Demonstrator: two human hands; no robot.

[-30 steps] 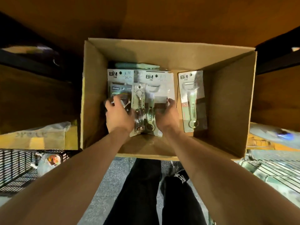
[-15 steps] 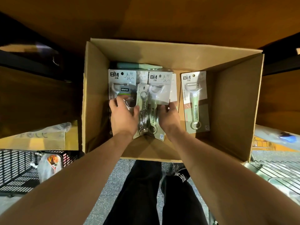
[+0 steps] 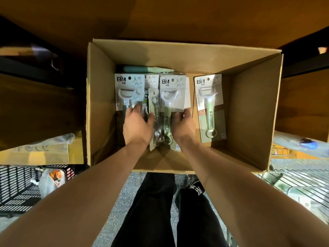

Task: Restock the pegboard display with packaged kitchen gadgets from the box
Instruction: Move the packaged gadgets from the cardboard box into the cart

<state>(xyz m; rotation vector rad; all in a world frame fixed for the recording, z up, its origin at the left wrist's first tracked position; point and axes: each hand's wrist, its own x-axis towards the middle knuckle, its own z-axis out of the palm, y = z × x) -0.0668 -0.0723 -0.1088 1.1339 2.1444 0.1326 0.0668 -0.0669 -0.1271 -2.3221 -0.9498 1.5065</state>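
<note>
Box: an open brown corrugated cardboard box [image 3: 99, 104], its tall plain walls standing around everything inside; speckled grey floor [image 3: 130, 193] shows at its near edge.
Stock: a loose pile of glossy carded peelers [image 3: 171, 93] lies in the left half of the box, with white Y-shaped heads under clear blisters and a metal chain piece [image 3: 156, 111] among them.
Lone pack: one pale green peeler on its card [image 3: 210, 107] lies flat to the right, apart from the pile.
Far wall: a long teal-handled item [image 3: 147, 69] lies along it, behind the pile.
Left hand [image 3: 137, 125]: rests on the pile's left side; I cannot tell whether the fingers curl under a card.
Right hand [image 3: 184, 124]: fingers bent over the pile's right edge, gripping it.
Around: a black mesh basket [image 3: 16, 186] holding a crumpled plastic bag [image 3: 49, 180] near left; a wire rack [image 3: 302, 186] near right.
</note>
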